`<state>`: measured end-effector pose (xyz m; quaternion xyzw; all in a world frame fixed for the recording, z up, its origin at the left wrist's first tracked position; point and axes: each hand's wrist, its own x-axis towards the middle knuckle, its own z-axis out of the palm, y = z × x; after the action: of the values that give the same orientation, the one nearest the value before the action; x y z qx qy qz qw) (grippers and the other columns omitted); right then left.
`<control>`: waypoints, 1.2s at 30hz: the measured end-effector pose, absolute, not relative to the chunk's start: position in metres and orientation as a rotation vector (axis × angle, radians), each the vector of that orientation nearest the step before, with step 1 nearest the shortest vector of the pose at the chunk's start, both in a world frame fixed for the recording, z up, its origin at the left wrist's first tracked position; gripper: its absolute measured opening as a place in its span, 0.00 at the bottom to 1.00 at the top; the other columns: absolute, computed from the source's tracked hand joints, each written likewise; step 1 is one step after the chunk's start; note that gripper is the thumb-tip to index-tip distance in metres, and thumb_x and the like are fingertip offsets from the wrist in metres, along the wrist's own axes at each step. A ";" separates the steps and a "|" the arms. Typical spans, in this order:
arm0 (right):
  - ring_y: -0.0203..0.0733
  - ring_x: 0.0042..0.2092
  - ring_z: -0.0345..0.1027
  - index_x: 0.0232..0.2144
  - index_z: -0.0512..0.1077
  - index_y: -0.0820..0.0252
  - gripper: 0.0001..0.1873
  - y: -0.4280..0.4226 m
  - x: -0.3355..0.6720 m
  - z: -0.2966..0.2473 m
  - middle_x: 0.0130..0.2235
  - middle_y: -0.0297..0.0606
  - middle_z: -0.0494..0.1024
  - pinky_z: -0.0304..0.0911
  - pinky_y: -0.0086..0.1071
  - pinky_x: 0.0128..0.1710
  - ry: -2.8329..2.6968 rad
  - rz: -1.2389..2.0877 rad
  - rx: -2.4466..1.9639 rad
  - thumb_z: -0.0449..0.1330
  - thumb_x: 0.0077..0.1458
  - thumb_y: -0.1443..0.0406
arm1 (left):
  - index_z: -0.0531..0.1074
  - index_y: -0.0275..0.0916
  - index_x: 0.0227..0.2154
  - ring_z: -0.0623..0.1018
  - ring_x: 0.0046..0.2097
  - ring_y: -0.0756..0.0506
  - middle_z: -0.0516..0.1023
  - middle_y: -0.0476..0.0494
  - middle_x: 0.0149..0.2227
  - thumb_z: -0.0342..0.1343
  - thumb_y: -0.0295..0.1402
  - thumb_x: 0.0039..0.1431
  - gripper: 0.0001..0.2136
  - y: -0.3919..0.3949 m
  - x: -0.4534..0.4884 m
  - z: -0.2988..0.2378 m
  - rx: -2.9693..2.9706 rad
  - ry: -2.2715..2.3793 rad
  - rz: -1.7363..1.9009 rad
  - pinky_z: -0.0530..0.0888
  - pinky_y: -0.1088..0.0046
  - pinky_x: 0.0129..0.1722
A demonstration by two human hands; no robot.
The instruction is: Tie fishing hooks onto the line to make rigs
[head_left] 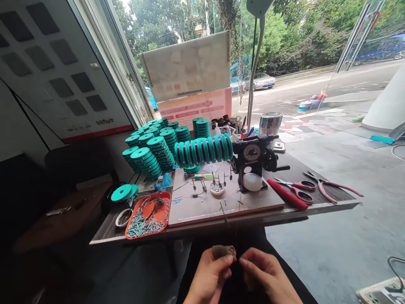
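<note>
Now, left hand (212, 270): at the near edge, thumb pressed to a finger in a grey-brown wrap (219, 252); anything in the pinch is too small to tell.
Right hand (264, 268): just right of it, fingertips drawn together; cannot tell what, if anything, they hold.
Green spools (202, 150): in a row on the black winder (247, 162), farther off; more stand stacked far left.
Orange tray (164, 196): left of the board (196, 214), holding small silver and blue-green pieces.
</note>
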<state>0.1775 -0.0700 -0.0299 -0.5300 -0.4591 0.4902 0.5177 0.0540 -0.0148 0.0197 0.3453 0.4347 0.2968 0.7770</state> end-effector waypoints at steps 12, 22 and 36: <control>0.38 0.23 0.59 0.25 0.68 0.63 0.14 -0.047 0.185 0.054 0.23 0.36 0.71 0.51 0.32 0.25 -2.586 -0.367 -0.857 0.46 0.55 0.76 | 0.70 0.36 0.17 0.67 0.30 0.48 0.66 0.47 0.28 0.58 0.32 0.45 0.07 -0.026 0.052 0.020 1.435 0.980 1.049 0.65 0.75 0.28; 0.31 0.21 0.55 0.24 0.67 0.62 0.11 0.025 0.172 0.054 0.20 0.30 0.67 0.49 0.24 0.20 -2.561 0.418 -0.911 0.49 0.56 0.71 | 0.73 0.37 0.28 0.72 0.34 0.46 0.71 0.44 0.31 0.58 0.39 0.49 0.10 -0.020 0.035 0.008 1.222 1.046 1.235 0.69 0.74 0.33; 0.28 0.14 0.55 0.21 0.72 0.64 0.11 0.032 0.168 0.069 0.11 0.24 0.61 0.48 0.20 0.16 -2.197 0.824 -1.311 0.51 0.45 0.76 | 0.75 0.40 0.38 0.73 0.34 0.44 0.79 0.38 0.33 0.50 0.18 0.51 0.16 -0.017 0.029 0.026 2.414 0.974 1.336 0.69 0.72 0.36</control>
<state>0.1683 0.0318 0.0694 -0.4752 -0.7964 0.2988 0.2250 0.0287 -0.0167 0.0260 0.8203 0.3311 0.4538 0.1075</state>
